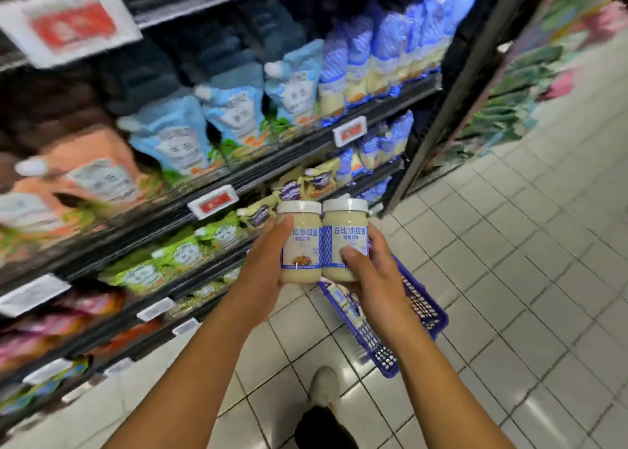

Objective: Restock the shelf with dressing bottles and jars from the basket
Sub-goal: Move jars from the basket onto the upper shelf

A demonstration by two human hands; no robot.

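While both are carried, fingers (284, 226): left hand (261, 261) curled round left jar (300, 244); right hand (377, 275) round right jar (345, 234).
Pair: upright, touching, frame centre; probably shelved together.
Basket (424, 309): floor, lower right.
Shelf (289, 149): left, destination.

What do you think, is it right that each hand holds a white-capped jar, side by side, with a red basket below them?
Not quite. The head view shows the basket is blue, not red. The rest stands: the left hand holds the left jar and the right hand the right jar, both white-capped, side by side.
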